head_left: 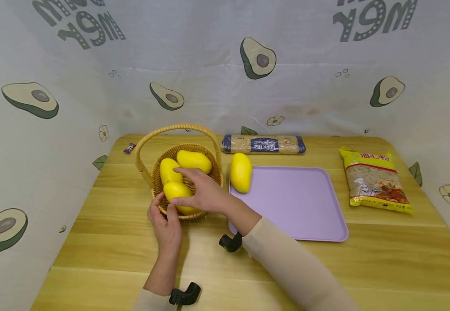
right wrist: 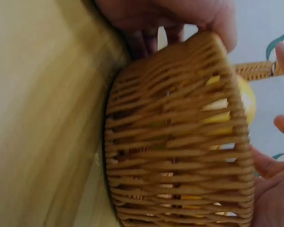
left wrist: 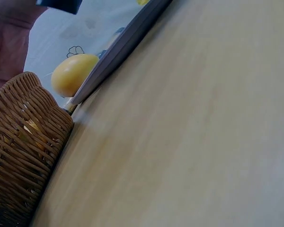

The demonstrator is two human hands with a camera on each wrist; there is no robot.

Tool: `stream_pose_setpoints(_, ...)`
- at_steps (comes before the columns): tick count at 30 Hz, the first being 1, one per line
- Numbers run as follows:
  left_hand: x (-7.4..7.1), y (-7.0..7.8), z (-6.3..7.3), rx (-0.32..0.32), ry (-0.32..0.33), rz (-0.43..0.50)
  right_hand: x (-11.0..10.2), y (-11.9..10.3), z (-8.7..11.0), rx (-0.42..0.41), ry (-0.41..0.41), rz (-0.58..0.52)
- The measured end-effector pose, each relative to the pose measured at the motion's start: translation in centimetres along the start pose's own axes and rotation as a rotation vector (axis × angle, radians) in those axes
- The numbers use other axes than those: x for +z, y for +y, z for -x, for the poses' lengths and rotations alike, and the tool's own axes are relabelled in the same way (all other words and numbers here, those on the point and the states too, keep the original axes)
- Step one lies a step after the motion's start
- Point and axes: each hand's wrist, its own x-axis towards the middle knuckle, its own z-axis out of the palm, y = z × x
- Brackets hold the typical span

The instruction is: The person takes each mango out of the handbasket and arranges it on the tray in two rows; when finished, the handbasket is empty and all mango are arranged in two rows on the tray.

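A woven basket (head_left: 218, 170) with a tall arched handle holds several yellow mangoes. My left hand (head_left: 165, 226) grips its front-left rim, thumb at the edge and fingers along the outside. Reaching in from the right, my right hand (head_left: 205, 190) has thumb and fingers spread around the front mango (head_left: 175, 190), which rests among the others. Two more mangoes, a left one (head_left: 168, 169) and a back one (head_left: 193, 161), lie beyond the fingertips. In the right wrist view the basket's wicker side (right wrist: 175, 137) fills the middle, with mango showing through its gaps.
Right of the basket lies a lilac tray (head_left: 295, 203), with a single mango (head_left: 241, 172) at its back-left corner. Behind it is a long noodle pack (head_left: 263, 144). A yellow food bag (head_left: 376, 181) lies at the right, a small purple wrapper (head_left: 129, 148) at the back left.
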Motion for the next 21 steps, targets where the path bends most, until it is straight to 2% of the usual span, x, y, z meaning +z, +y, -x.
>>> stream_pose_setpoints(7, -0.1, 0.1, 0.0, -0.006, -0.006, 0.006, 0.0, 0.8, -1.0, 0.028, -0.076, 0.032)
stream_pose_setpoints(14, 0.0, 0.2, 0.0, -0.005, -0.002, 0.000, 0.2, 1.0, -1.3, 0.024, -0.099, 0.061)
stream_pose_setpoints(21, 0.0, 0.2, 0.1, 0.005, 0.011, -0.004, 0.3, 0.8, -1.2, 0.046, -0.120, 0.045)
